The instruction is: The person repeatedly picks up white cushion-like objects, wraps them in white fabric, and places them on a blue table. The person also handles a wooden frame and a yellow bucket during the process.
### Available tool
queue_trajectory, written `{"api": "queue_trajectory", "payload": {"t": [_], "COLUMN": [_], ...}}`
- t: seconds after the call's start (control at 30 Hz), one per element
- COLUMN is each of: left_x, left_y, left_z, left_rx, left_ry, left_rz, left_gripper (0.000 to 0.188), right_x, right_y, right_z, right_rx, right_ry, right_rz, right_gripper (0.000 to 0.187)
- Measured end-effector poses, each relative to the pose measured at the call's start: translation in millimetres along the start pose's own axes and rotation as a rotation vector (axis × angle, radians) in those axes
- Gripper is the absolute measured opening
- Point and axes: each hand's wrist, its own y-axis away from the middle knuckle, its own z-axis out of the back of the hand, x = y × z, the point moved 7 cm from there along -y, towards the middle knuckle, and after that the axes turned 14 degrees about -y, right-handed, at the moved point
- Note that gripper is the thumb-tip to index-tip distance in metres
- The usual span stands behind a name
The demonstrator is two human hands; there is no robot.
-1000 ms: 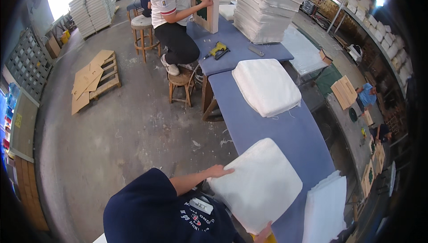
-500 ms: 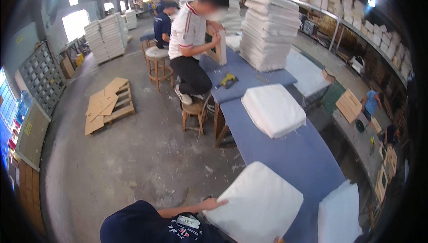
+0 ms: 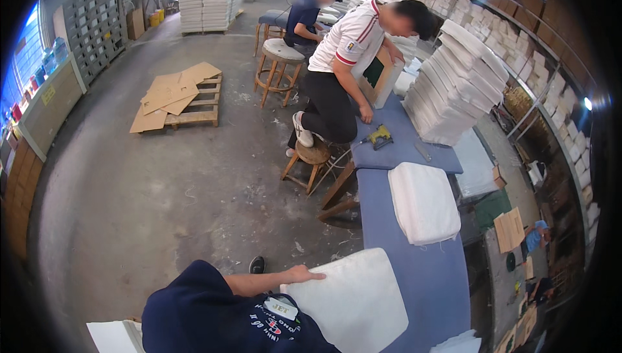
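Note:
My left hand [image 3: 304, 274] is closed on the near-left edge of a white, square-cornered seat cushion [image 3: 363, 301], its fingers lying over the top face. The cushion rests tilted against my front and over the near end of the long blue padded table [image 3: 431, 288]. My right hand is out of view, and the cushion's lower part is cut off by my navy shirt and the frame edge. Farther up the table lies a second white cushion [image 3: 424, 204], apart from mine. At the bottom right the edge of more white padding [image 3: 457, 342] shows.
Across the table's far end a co-worker in a white shirt [image 3: 353, 38] steadies a wooden frame [image 3: 383, 77], near a yellow staple gun [image 3: 379, 136] and a tall cushion stack [image 3: 457, 84]. Stools [image 3: 311, 155] stand left of the table; cardboard [image 3: 172, 94] covers a pallet. White material [image 3: 115, 337] lies lower left.
The view has swung left, so the scene sits differently. My left hand keeps its hold on the cushion. The fingertip at the cushion's lower edge has left view. The co-worker's hand has lowered toward the table.

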Motion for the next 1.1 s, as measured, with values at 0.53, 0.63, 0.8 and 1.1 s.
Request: {"api": "queue_trajectory", "payload": {"t": [0.53, 0.63, 0.8, 1.1], "left_x": [-227, -290, -282, 179], "left_y": [33, 46, 5, -207], "left_z": [387, 436, 499, 287], "left_rx": [-0.346, -0.580, -1.189, -0.319], "left_ry": [-0.229, -0.086, 0.009, -0.036], "left_rz": [-0.600, -0.952, -0.927, -0.109], "left_gripper": [0.092, 0.090, 0.077, 0.037], "right_x": [-80, -58, 13, 46], "right_y": [-65, -127, -222, -503], "right_z": [-184, -243, -346, -306], "right_rx": [0.204, 0.308, 0.208, -0.206], "right_ry": [-0.532, -0.560, -0.451, 0.031], "right_rz": [0.279, 0.423, 0.497, 0.054], "right_gripper": [0.077, 0.079, 0.080, 0.104]}}
